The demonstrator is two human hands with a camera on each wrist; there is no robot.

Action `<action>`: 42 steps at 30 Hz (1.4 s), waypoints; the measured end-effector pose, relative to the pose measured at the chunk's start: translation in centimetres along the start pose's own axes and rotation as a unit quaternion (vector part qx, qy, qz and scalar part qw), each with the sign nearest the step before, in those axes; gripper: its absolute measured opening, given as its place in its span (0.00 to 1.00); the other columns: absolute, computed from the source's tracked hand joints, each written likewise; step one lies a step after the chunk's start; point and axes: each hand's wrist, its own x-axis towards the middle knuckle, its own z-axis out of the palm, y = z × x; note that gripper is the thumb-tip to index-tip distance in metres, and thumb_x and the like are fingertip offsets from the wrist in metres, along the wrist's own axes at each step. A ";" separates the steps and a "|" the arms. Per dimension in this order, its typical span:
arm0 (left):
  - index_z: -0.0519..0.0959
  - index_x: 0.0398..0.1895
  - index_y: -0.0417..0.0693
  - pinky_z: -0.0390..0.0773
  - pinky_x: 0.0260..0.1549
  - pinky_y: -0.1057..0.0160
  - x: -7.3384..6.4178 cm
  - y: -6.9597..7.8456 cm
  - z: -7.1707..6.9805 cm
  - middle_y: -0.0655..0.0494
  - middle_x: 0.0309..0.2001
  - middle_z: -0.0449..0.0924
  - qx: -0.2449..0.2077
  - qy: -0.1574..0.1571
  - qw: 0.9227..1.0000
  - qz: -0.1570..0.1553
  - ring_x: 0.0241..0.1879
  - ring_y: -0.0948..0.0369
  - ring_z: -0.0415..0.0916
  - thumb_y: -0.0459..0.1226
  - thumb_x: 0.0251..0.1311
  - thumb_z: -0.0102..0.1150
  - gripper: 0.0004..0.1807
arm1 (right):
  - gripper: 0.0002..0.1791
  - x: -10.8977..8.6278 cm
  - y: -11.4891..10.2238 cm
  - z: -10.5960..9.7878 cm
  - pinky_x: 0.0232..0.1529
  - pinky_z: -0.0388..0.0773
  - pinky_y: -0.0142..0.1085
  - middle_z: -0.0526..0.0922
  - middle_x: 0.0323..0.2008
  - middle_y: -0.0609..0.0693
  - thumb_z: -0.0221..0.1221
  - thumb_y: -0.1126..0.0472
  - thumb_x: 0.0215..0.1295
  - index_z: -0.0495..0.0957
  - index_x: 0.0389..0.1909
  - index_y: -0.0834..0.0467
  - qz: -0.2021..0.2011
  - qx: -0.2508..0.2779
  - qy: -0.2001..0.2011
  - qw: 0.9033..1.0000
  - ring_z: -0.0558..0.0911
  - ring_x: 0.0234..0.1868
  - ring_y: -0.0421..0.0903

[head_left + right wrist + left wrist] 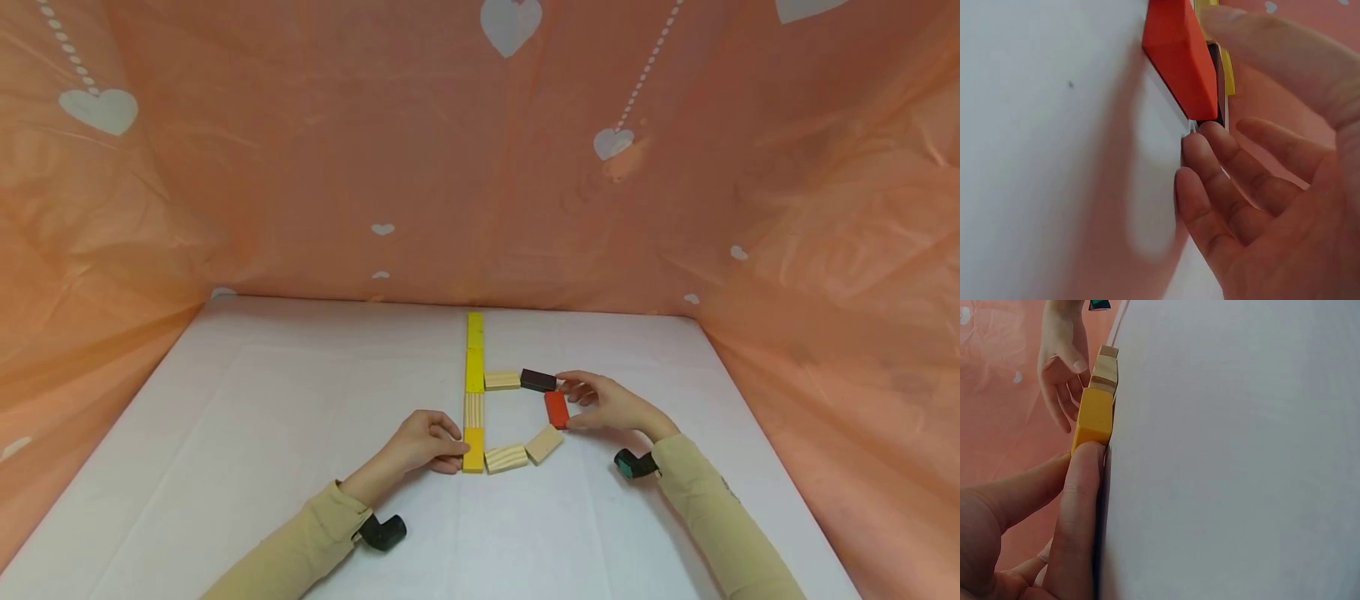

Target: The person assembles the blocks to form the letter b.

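Wooden blocks lie on the white table in a shape like a letter: a straight column with a loop on its right. My left hand [423, 443] is at the column's lower end, its fingertips touching the orange-yellow block [1094, 415]. On the loop's right side is a red block [557, 410]. My right hand [611, 404] is beside it, thumb by its near end and fingers by the right end of a dark brown block [538, 380]. In the right wrist view the fingers are slightly bent around the red block's outer side; exact contact is hard to tell.
Above the orange-yellow block come a striped block [474, 410] and yellow blocks [475, 367]. Plain wooden blocks [506, 458] form the loop's lower part, and another [502, 381] joins its top to the column. Orange sheeting with white hearts [337, 167] surrounds the table [300, 375].
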 end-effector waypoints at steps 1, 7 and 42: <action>0.74 0.37 0.32 0.85 0.23 0.62 0.0 0.0 0.0 0.45 0.25 0.80 0.001 0.001 1.000 0.000 0.20 0.59 0.81 0.27 0.54 0.67 0.12 | 0.38 0.1 0.0 -0.1 0.52 0.78 0.42 0.77 0.51 0.56 0.70 0.60 0.54 0.65 0.64 0.64 0.006 0.007 -0.001 1.000 0.76 0.48 0.51; 0.73 0.37 0.32 0.85 0.23 0.62 0.1 -0.1 0.0 0.45 0.25 0.79 0.003 0.002 1.000 0.004 0.20 0.59 0.81 0.27 0.54 0.67 0.12 | 0.32 0.4 -0.4 -0.1 0.49 0.78 0.38 0.77 0.50 0.58 0.64 0.62 0.62 0.65 0.64 0.69 0.029 0.031 -0.001 0.999 0.76 0.47 0.52; 0.74 0.38 0.32 0.85 0.23 0.62 0.4 0.0 0.1 0.45 0.25 0.80 0.001 0.007 1.000 0.000 0.19 0.60 0.80 0.28 0.53 0.67 0.13 | 0.24 0.1 0.1 -1.0 0.54 0.76 0.41 0.73 0.55 0.66 0.39 0.59 0.77 0.61 0.65 0.71 0.060 0.125 0.011 0.990 0.75 0.50 0.56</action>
